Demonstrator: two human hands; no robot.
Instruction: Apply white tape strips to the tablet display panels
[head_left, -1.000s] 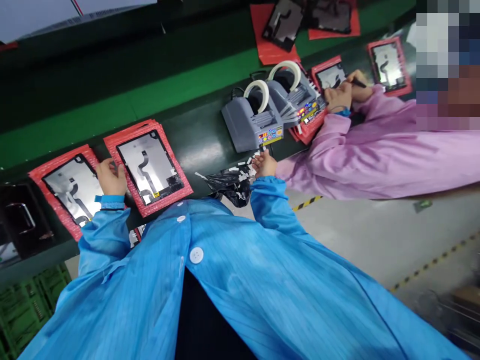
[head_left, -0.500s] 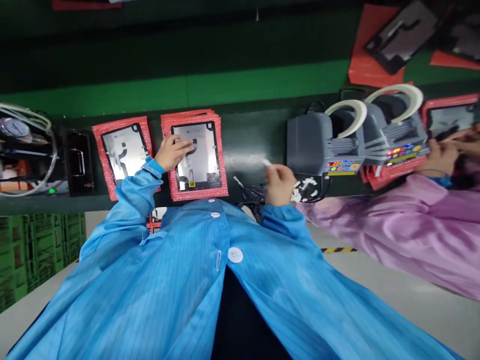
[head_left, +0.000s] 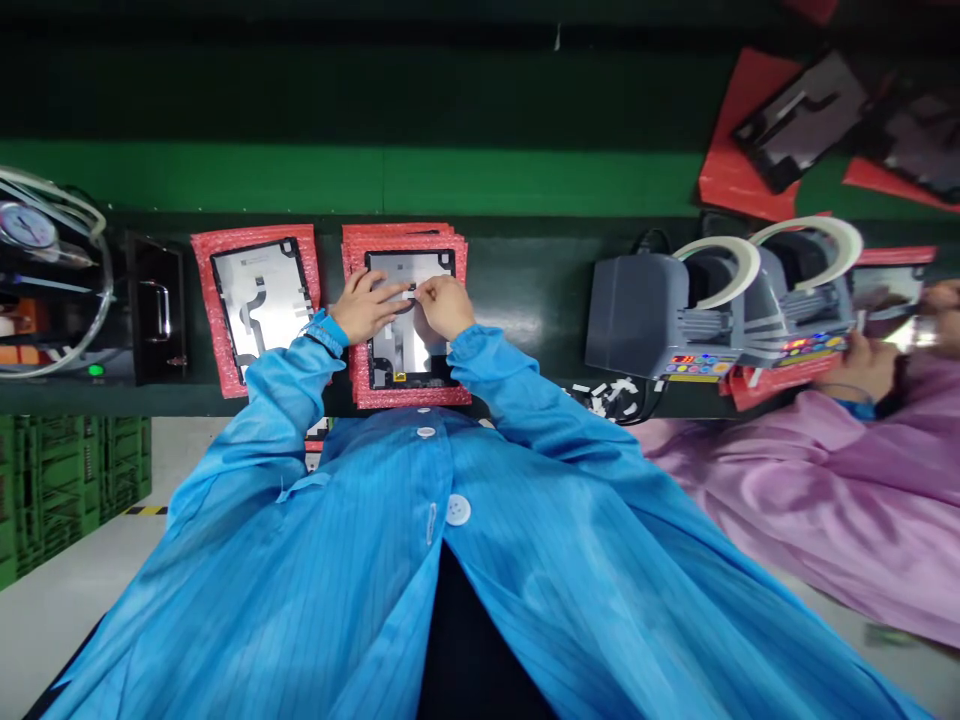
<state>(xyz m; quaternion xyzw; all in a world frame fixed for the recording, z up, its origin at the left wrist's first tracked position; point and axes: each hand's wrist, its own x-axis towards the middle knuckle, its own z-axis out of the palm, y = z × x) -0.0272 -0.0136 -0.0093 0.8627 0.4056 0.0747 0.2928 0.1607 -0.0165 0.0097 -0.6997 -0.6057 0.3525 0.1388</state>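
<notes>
As both hands (head_left: 366, 306) (head_left: 448, 307) work one panel (head_left: 410, 350), second panel (head_left: 281, 292) leftward, two dispensers (head_left: 636, 318) (head_left: 799, 312)

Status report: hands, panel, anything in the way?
Left hand spread over panel; right hand pinched alongside, contents unclear; panel lies on red wrap; both hands partly cover it.

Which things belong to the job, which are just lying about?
Job:
panel under left hand and right hand
its red wrap
left panel, likely
nearer tape dispenser, likely

Apparently just about:
gauge
green crates
white scraps
</notes>
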